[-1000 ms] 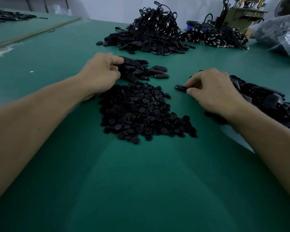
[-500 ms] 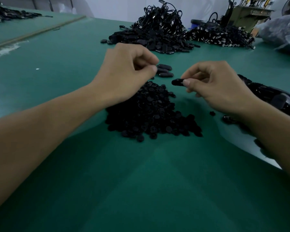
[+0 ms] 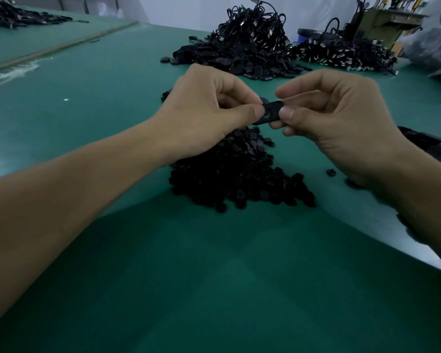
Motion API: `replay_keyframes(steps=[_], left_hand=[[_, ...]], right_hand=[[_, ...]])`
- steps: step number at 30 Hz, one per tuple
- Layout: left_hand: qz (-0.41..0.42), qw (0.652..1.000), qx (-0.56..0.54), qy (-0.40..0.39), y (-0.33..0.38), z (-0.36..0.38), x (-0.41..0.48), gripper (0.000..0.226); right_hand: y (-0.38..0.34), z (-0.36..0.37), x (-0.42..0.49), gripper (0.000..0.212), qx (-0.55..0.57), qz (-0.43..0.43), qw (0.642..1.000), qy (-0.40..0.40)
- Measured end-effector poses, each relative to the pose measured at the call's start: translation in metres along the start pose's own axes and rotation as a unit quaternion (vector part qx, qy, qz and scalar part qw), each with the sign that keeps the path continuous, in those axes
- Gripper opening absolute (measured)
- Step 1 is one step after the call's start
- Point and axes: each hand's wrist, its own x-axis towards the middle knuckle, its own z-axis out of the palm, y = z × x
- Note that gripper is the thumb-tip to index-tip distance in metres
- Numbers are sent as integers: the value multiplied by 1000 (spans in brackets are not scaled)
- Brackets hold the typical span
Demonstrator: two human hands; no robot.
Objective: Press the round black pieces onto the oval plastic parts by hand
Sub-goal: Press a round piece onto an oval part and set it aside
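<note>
Both hands meet above the green table point(image 3: 214, 289). My right hand point(image 3: 336, 123) pinches one end of a black oval plastic part point(image 3: 271, 112) between thumb and fingers. My left hand point(image 3: 209, 113) grips the part's other end, its thumb tip lying over a round black piece on the part. Directly below the hands lies a heap of round black pieces point(image 3: 237, 174). A pile of oval parts point(image 3: 433, 149) shows partly behind my right forearm.
Far on the table sit a tall heap of black parts with cords point(image 3: 247, 49) and another heap point(image 3: 341, 54) to its right. A single round piece point(image 3: 330, 171) lies loose near my right wrist. A machine point(image 3: 382, 19) stands at the back right.
Both hands have lifted off the piles and come together. My left hand brought a round piece to the oval part that my right hand picked up.
</note>
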Motion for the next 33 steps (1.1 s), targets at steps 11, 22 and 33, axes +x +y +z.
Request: replay_keyframes(steps=[11,22,33], left_hand=[[3,998,-52,-37,7,3,-4,12],[25,996,-50,72,5,0,-1,11],[0,992,-70,106,10,2,0,8]], right_hand=[[-3,4,-2,29,-10,-41,995,85],[13,2,1,11,-356,-8,935,1],[21,3,6,11,-399,42,915,-40]])
